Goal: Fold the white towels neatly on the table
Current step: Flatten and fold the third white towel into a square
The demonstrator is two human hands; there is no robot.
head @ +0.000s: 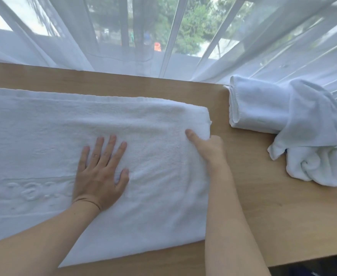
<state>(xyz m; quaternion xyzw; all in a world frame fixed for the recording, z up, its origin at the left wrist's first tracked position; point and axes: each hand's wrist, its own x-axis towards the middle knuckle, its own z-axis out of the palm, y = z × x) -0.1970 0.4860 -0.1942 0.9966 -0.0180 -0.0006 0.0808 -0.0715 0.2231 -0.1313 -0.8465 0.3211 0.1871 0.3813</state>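
The desk [263,216] is taken up mostly by the large white towel [44,136], spread flat with its right end already doubled over, while a folded towel [259,108] and a crumpled towel [315,148] are left at the far right, probably one done and one waiting. The large towel is pinned by the left hand [100,172], fingers straight and flat, likely so the layers cannot slide, and its right edge is pinched in the grip of the right hand [207,146], thumb on top, seemingly to square the fold
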